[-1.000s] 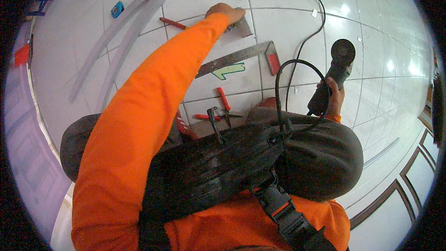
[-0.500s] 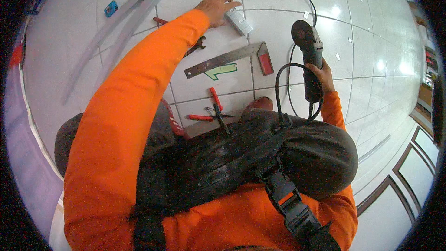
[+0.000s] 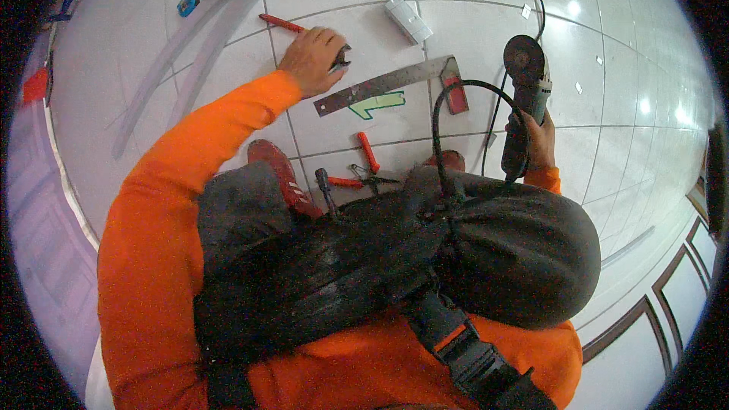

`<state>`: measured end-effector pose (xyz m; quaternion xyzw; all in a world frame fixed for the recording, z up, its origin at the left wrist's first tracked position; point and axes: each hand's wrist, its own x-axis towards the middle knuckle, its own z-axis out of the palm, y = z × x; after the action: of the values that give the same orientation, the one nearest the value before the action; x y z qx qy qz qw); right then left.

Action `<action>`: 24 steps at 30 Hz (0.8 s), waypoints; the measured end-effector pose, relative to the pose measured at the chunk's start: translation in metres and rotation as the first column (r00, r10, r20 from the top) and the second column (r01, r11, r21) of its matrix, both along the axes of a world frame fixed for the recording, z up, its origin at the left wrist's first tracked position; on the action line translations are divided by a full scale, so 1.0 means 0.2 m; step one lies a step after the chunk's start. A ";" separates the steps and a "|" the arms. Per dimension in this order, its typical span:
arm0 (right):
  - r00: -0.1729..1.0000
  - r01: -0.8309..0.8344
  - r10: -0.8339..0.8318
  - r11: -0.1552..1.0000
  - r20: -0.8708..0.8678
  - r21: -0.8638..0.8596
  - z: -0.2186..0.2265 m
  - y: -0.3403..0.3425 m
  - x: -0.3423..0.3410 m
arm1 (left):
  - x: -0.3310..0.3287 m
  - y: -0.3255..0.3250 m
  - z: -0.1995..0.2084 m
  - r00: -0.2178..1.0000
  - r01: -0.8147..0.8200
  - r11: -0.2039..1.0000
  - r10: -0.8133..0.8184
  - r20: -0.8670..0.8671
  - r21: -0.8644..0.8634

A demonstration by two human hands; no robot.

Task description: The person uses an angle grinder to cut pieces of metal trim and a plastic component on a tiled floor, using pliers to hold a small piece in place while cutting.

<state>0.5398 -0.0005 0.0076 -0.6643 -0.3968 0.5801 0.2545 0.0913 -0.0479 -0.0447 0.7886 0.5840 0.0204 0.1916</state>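
My left hand (image 3: 313, 59) is curled over red-handled pliers (image 3: 279, 23) on the tiled floor, their dark jaws showing past my fingers. Some of the handle is hidden under my palm. In my right hand (image 3: 541, 139) is an angle grinder (image 3: 521, 102), held by its dark body with the disc pointing away from me. Its black cable loops over my leg. Between my hands lies a metal try square (image 3: 391, 83) with a red-faced stock, beside a yellow-green arrow-shaped piece (image 3: 377, 105). Beyond it rests a short grey metal block or profile (image 3: 408, 20).
Near my shoes, another red-handled hand tool (image 3: 367, 153) lies opened out. Long pale strips (image 3: 194, 45) stretch across the floor on the left, near a blue tape measure (image 3: 188, 2). Small white scraps (image 3: 526, 11) are scattered at the right. Panelled white furniture (image 3: 630, 349) borders the right side.
My left hand has drawn back from the grey metal piece and come down over the red-handled pliers. The right hand still holds the grinder. The whole view has shifted slightly.
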 end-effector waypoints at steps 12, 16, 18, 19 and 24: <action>0.994 -0.037 0.037 0.999 0.103 -0.001 0.05 -0.03 0.07 | 0.31 0.68 -0.11 0.908 0.321 0.933 -0.255 -0.332 0.160; 0.998 0.013 -0.010 0.999 0.061 -0.046 0.07 -0.05 0.07 | 0.23 0.67 -0.13 0.933 0.329 0.893 -0.258 -0.250 0.306; 1.000 -0.001 0.003 0.998 0.023 -0.069 0.07 -0.04 0.06 | 0.19 0.65 -0.15 0.954 0.284 0.892 -0.226 -0.197 0.351; 0.999 -0.033 0.036 0.996 0.037 -0.081 0.09 -0.02 0.01 | 0.16 0.61 -0.17 0.963 0.249 0.913 -0.198 -0.183 0.323; 0.992 -0.109 0.111 0.994 0.066 -0.030 -0.13 0.01 0.13 | 0.15 0.60 -0.10 0.979 0.197 0.935 -0.173 -0.105 0.293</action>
<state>0.5667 0.0021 -0.0183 -0.6641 -0.4335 0.5755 0.1998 0.1213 0.0729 -0.0650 0.8602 0.5041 0.0609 0.0471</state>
